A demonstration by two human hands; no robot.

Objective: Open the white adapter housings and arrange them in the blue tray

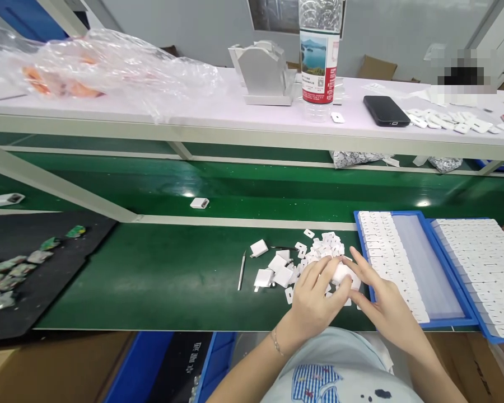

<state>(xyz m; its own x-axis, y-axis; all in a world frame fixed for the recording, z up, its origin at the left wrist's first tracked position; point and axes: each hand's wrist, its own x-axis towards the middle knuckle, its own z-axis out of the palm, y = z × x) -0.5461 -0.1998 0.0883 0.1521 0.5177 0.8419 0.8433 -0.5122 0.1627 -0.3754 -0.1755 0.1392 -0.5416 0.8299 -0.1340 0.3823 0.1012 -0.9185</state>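
Over the green bench, left hand [317,299] and right hand [382,302] pinch one small white casing [343,273], its orientation hidden by fingers.

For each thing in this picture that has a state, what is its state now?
left hand: closed around the white part, with the right hand
right hand: fingers on the white part
white part: held between both hands
near blue tray: partly filled, one side bare
far blue tray: filled with rows
phone: screen dark
water bottle: upright
tweezers: lying untouched
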